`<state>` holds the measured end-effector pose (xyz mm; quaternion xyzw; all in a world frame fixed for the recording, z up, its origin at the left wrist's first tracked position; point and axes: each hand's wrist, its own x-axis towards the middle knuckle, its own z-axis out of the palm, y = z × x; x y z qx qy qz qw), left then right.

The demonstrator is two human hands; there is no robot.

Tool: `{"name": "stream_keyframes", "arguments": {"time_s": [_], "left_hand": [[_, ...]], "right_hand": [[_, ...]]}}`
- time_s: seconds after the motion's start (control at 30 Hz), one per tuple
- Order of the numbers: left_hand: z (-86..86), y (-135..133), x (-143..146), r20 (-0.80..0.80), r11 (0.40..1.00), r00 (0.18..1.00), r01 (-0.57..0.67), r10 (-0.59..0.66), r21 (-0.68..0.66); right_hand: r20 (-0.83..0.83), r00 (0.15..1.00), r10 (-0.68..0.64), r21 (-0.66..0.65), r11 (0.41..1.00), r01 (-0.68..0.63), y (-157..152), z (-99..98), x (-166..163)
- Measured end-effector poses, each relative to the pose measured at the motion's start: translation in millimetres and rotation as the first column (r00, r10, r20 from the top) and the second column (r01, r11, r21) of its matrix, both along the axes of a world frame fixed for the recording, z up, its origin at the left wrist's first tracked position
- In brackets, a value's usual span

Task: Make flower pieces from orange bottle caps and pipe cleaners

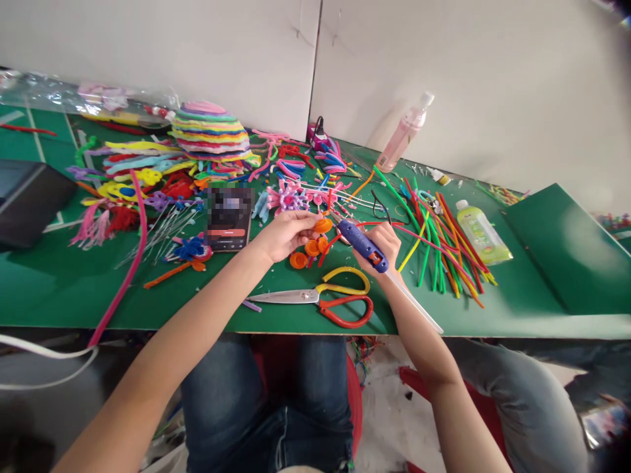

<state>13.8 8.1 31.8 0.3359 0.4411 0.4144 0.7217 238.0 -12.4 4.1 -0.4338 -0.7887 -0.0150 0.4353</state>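
Note:
My left hand (286, 234) pinches a small orange petal piece (323, 225) just above the green table (64, 289). My right hand (382, 246) grips a blue glue gun (362, 244), whose nozzle points left, close to that orange piece; a white glue stick (417, 302) pokes out of its back. A few more orange pieces (308, 253) lie under the hands. Scissors with yellow and red handles (328, 299) rest near the front edge. A pink pipe-cleaner flower (286, 197) lies just behind my left hand.
Loose colored pipe cleaners (438, 243) fan out at the right beside a green bottle (480, 233) and a pink bottle (407, 131). A phone (227, 220), a stack of colored coils (210, 128) and several craft pieces crowd the left. Another person's knee (517, 394) is at the lower right.

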Motion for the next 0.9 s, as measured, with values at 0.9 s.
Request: {"name": "stream_keyframes", "arguments": {"time_s": [0.9], "left_hand": [[5.8,-2,2,0.068,0.998,0.998,-0.007,0.011,-0.055]], "right_hand": [[0.066,0.997,0.037,0.130,0.990,-0.045,-6,9.7,-3]]}}
